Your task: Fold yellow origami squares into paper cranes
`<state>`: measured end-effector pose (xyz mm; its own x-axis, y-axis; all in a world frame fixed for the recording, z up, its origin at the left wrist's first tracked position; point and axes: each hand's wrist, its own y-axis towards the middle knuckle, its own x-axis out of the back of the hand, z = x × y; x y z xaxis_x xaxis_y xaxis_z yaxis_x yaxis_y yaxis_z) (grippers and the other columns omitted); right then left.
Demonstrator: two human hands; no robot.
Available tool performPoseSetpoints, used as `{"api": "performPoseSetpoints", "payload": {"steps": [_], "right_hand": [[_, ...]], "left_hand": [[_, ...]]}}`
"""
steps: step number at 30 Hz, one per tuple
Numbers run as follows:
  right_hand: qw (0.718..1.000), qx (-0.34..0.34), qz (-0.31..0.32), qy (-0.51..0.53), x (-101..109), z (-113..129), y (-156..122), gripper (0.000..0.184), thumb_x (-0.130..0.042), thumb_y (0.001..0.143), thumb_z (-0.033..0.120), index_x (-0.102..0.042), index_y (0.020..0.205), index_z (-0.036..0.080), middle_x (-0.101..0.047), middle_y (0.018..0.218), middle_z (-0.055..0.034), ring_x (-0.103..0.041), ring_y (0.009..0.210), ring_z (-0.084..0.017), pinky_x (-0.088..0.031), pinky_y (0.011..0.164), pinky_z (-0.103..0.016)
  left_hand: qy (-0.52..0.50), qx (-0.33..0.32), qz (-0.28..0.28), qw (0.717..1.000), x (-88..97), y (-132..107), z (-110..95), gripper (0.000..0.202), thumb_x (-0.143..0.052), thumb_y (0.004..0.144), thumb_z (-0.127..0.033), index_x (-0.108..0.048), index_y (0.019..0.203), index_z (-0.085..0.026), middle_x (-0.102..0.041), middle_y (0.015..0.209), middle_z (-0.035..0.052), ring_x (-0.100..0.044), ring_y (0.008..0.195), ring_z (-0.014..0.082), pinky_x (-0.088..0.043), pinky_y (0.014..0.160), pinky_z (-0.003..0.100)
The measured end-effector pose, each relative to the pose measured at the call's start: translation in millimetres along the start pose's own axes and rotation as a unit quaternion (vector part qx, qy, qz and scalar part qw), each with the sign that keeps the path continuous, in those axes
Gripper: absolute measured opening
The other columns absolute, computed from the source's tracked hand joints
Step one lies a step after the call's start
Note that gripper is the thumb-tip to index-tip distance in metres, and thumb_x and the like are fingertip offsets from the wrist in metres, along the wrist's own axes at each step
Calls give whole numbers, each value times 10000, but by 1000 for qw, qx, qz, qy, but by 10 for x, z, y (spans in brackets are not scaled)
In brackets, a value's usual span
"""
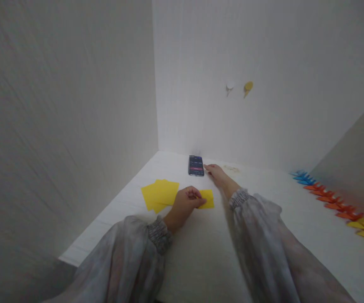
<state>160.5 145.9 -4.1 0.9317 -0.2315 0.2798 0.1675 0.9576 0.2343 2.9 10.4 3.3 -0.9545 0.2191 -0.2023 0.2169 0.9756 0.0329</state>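
The small yellow paper (208, 198) lies on the white table (197, 256) in front of you, just right of the larger yellow sheets (158, 194), with its left part under your left hand (184, 204). Your left thumb and fingertips sit close together over that paper; I cannot tell whether they pinch it or only press it down, though either would likely steady it. Your right hand (217, 174) reaches to the far side, its fingers loosely extended with nothing seen between them, just beside the phone's right edge; whether they touch it I cannot tell. The phone (196, 166) lies near the far wall, probably to leave the near surface free for your hands. At the right, folded paper pieces (336, 201) stand in a row, apparently grouped by colour.
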Motion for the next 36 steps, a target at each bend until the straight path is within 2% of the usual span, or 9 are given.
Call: {"api": "performPoseSetpoints", "payload": {"steps": [3, 5, 9, 12, 16, 20, 27, 31, 36], "right_hand": [[999, -33, -8, 34, 187, 97, -353, 322, -493, 688, 504, -519, 727, 186, -588, 704, -55, -550, 653, -163, -439, 566, -283], [998, -38, 14, 54, 319, 184, -651, 309, -484, 709, 491, -523, 766, 191, -597, 751, -52, -562, 666, -152, -447, 590, -276], [992, -23, 74, 102, 505, 348, -1244, 307, -498, 732, 484, -539, 852, 205, -591, 762, -26, -574, 703, -147, -454, 650, -284], [987, 7, 88, 133, 543, 421, -1513, 259, -569, 706, 437, -552, 836, 213, -582, 791, -18, -571, 734, -150, -451, 688, -295], [987, 27, 100, 124, 496, 454, -1595, 210, -620, 670, 385, -566, 778, 213, -583, 770, -13, -555, 727, -151, -440, 702, -299], [984, 4, 122, 130, 432, 436, -1588, 165, -644, 640, 334, -552, 715, 219, -554, 652, 22, -524, 618, -127, -417, 607, -270], [991, -5, 100, 85, 425, 391, -1604, 128, -603, 647, 298, -514, 621, 209, -503, 564, 38, -465, 530, -111, -368, 531, -254], [991, 3, 120, 52, 427, 358, -1597, 116, -555, 675, 284, -481, 619, 214, -498, 564, 34, -482, 540, -123, -382, 529, -259], [996, 31, 66, -56, 418, 351, -1593, 121, -559, 657, 220, -484, 564, 208, -479, 523, 30, -424, 503, -116, -340, 488, -251]], "left_hand": [[-5, -2, -8, 1000, 1, -2, -7, 282, -728, 485, -231, -497, 609, -127, -491, 467, -54, -429, 435, 45, -325, 457, 178], [-9, -6, -4, 1000, -10, -10, -14, 283, -725, 492, -236, -496, 617, -127, -491, 469, -54, -433, 437, 46, -321, 456, 176], [-21, 3, -5, 1000, -38, -30, -31, 313, -739, 468, -247, -487, 613, -129, -501, 479, -55, -445, 439, 49, -335, 461, 180], [-18, -3, -2, 1000, -41, -40, -38, 329, -749, 454, -256, -487, 608, -130, -499, 480, -56, -439, 437, 48, -331, 454, 180], [1, -14, 17, 1000, -28, -47, -26, 317, -741, 479, -269, -495, 625, -130, -516, 512, -44, -461, 465, 55, -346, 472, 184], [16, -34, 37, 999, -23, -46, 14, 289, -720, 516, -274, -494, 632, -137, -517, 527, -42, -467, 478, 59, -360, 488, 192], [80, -69, 52, 993, -2, -38, 104, 237, -693, 560, -262, -513, 658, -144, -518, 567, -35, -465, 507, 64, -364, 512, 199], [108, -82, 50, 990, 3, -43, 120, 218, -679, 579, -262, -528, 690, -151, -488, 544, -47, -430, 485, 57, -337, 489, 190], [109, -78, 62, 989, -10, -52, 99, 233, -685, 576, -247, -519, 708, -149, -450, 524, -61, -395, 466, 45, -307, 466, 176]]}}
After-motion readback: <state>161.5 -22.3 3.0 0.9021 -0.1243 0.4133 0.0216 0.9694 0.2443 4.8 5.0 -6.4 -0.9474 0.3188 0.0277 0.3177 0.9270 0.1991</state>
